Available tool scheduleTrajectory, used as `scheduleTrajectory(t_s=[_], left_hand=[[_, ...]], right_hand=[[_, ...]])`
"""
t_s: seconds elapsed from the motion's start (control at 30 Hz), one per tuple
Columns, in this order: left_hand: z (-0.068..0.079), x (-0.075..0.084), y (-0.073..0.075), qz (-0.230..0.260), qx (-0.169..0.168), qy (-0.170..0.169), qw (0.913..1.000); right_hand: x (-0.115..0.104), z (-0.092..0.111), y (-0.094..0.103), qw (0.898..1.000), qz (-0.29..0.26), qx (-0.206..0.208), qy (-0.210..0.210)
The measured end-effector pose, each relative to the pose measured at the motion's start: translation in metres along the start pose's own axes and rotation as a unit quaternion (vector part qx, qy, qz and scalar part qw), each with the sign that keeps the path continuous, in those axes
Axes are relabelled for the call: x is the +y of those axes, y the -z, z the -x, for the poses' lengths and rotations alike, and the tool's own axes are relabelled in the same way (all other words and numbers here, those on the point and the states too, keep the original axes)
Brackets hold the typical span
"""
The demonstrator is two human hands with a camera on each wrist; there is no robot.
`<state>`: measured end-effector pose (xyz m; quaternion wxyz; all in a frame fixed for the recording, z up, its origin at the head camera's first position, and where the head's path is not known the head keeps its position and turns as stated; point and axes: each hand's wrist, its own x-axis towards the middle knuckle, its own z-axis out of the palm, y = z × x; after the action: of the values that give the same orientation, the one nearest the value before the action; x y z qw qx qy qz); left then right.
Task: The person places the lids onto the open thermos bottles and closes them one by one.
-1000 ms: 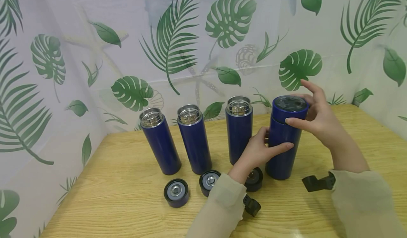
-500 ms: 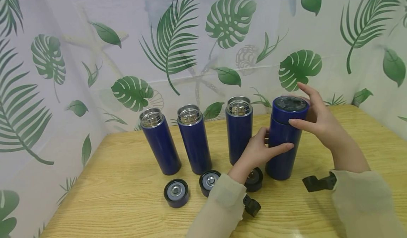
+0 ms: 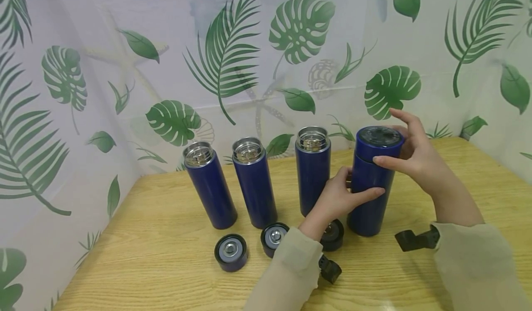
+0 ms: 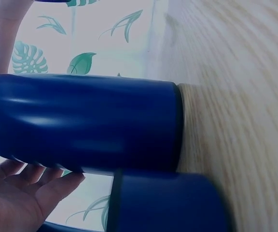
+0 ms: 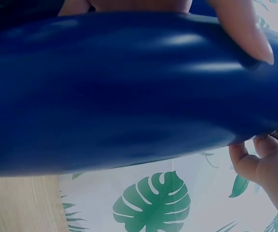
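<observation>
In the head view, a blue thermos bottle (image 3: 367, 202) stands upright on the table with its dark-topped lid (image 3: 379, 141) on its mouth. My left hand (image 3: 334, 198) grips the bottle's body from the left, thumb across the front and fingers behind. Higher up, my right hand (image 3: 417, 156) holds the lid from the right. Its thumb lies at the seam under the lid, and its index finger is raised. The bottle fills the middle of the left wrist view, where my left fingers (image 4: 47, 186) touch its side. The right wrist view shows the bottle's body (image 5: 129, 96) close up.
Three uncapped blue bottles with steel mouths, one at the left (image 3: 210, 188), one beside it (image 3: 255, 186) and one nearer my hands (image 3: 312, 172), stand on the wooden table (image 3: 166, 265). Upturned lids lie in front: left lid (image 3: 231, 252), middle lid (image 3: 274, 238), partly hidden lid (image 3: 334, 235).
My right thumb shifts slightly right along the lid's seam, then back left, and the index finger comes slightly lower. The left hand and the bottle stay in place.
</observation>
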<state>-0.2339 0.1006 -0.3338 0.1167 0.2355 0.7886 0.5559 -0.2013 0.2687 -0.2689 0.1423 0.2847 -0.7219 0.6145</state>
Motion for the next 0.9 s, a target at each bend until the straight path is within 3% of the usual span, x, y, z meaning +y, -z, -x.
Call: scheduleTrajectory(t_s=[0.23, 0.37, 0.53, 0.9], left_hand=[[0.0006, 0.0009, 0.0007, -0.001, -0.001, -0.001, 1.0000], [0.0001, 0.0004, 0.0018, 0.001, -0.006, -0.001, 1.0000], [-0.0001, 0.0004, 0.0028, 0.001, -0.008, 0.001, 1.0000], [0.0003, 0.0014, 0.0020, -0.005, 0.001, -0.002, 1.0000]], right_hand=[[-0.0004, -0.0008, -0.0025, 0.998, 0.062, 0.018, -0.018], [0.0007, -0.0004, -0.0020, 0.999, 0.049, 0.002, 0.001], [0.0031, 0.0003, 0.0004, 0.999, -0.006, -0.026, 0.034], [0.0023, 0.0002, 0.0006, 0.999, -0.023, -0.009, 0.035]])
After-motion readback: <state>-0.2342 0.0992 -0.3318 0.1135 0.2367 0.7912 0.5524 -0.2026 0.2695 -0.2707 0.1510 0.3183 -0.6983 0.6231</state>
